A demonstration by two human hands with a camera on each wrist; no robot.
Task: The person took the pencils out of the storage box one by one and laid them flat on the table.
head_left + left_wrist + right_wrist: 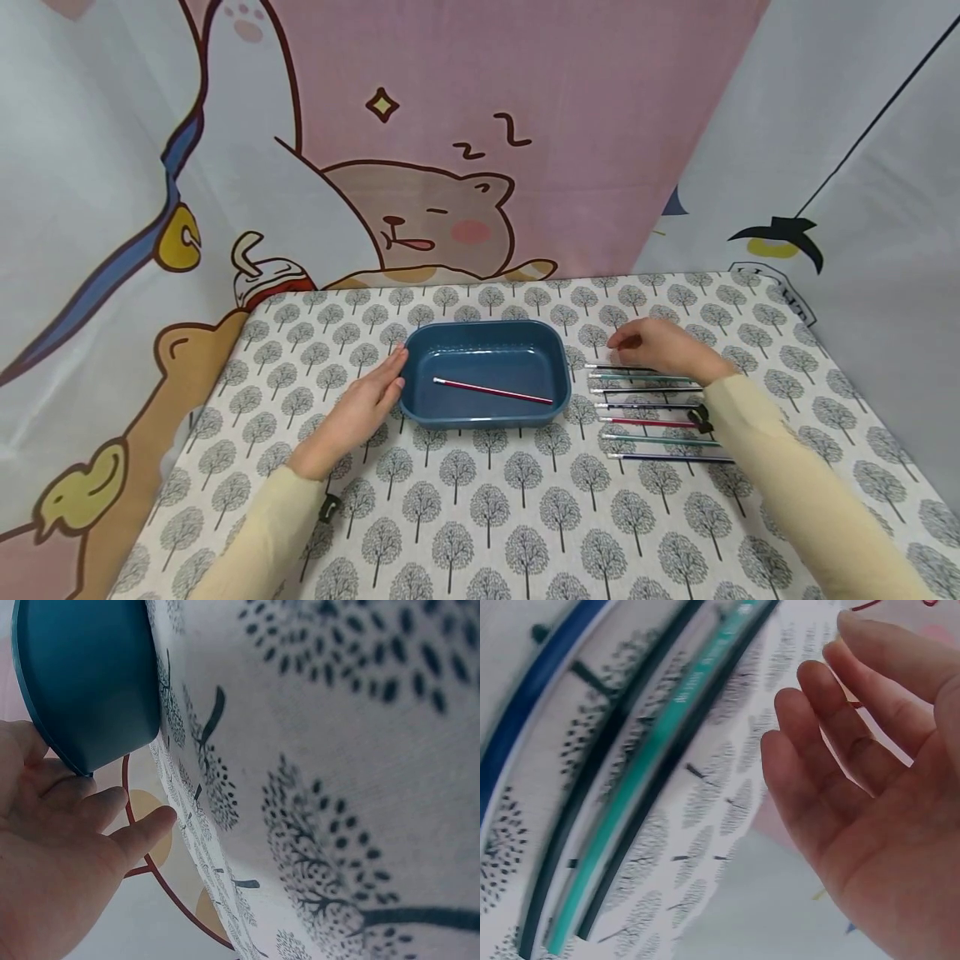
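Observation:
A dark blue rectangular dish (487, 421) sits on the table with one red pencil (491, 391) lying inside it. My left hand (356, 412) rests against the dish's left side, its fingertips at the rim. In the left wrist view the fingers (142, 832) are extended beside the dish wall. To the right of the dish, several pencils lie side by side in a column, among them a green pencil (641, 776) and a blue pencil (667, 457). My right hand (663, 346) hovers by the farthest black pencil (618, 367), fingers loosely bent and nothing between them.
The table is covered with a white cloth (457, 533) printed with grey trees. Behind it hangs a pink curtain (600, 125) with cartoon animals, and pale fabric (885, 250) closes off the right side.

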